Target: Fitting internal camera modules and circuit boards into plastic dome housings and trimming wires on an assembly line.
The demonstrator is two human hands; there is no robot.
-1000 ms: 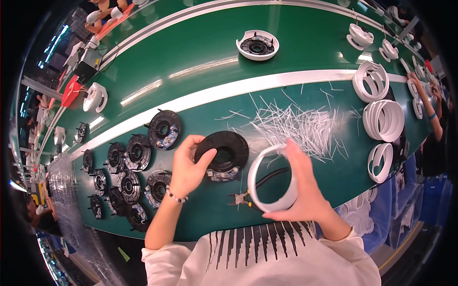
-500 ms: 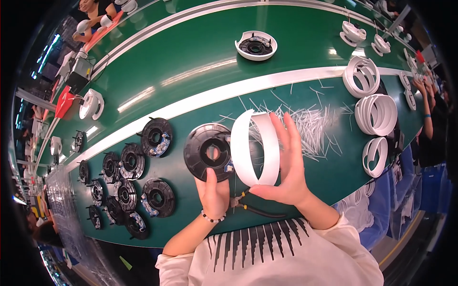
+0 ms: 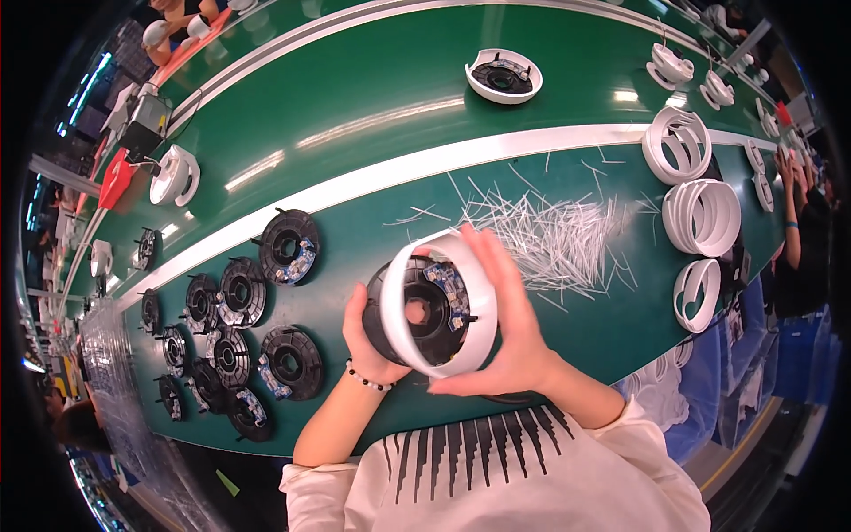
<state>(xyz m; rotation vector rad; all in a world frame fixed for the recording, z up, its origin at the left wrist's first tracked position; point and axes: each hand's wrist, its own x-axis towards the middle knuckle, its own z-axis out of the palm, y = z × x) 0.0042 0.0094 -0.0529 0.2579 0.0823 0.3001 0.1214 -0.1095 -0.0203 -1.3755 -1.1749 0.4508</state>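
My left hand grips a round black plastic base, which has a blue circuit board and a hole in its middle. Around a white plastic ring my right hand is closed, thumb below and fingers up its right side. The ring stands tilted against the base, and the base shows through its opening. How far the base sits inside the ring cannot be told. Beyond my right hand lies a pile of thin white strips.
Several black bases with circuit boards lie on the green table at left. White rings stand in stacks at right. A white housing with a black base rests beyond the white rail. Other people work at the sides.
The base and ring, side by side before, now overlap, with the ring in front. My left hand has turned the base. The pliers below my hands are now mostly hidden.
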